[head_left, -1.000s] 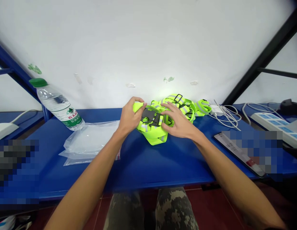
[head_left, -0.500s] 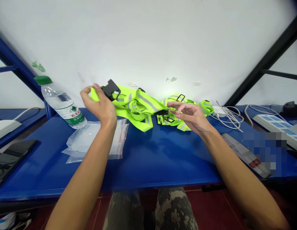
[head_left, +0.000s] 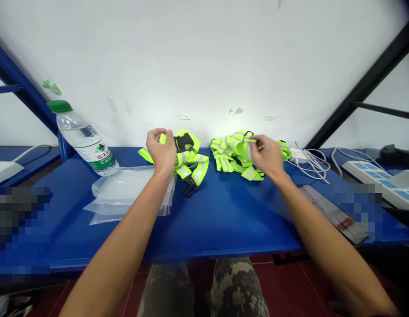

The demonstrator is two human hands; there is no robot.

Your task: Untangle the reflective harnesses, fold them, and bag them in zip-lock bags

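Note:
My left hand (head_left: 162,149) is closed on the end of a neon-yellow reflective strap (head_left: 200,169) with grey stripes. A black plastic buckle (head_left: 183,141) sits just right of its fingers, and a second black buckle (head_left: 189,182) hangs at the strap's lower end near the table. To the right, my right hand (head_left: 266,153) pinches part of a heap of similar reflective straps (head_left: 228,154). A black slider (head_left: 248,134) shows at the top of that heap. The fingertips of the right hand are partly blurred.
Clear zip bags (head_left: 120,189) lie under my left forearm on the blue table (head_left: 217,220). A water bottle (head_left: 88,145) leans at the back left. White cables (head_left: 315,163), a phone (head_left: 333,213) and a power strip (head_left: 382,180) are on the right.
My left hand has moved right and slightly down with its strap, which now hangs bunched, apart from the heap. My right hand, open before, has closed on a strap in the heap.

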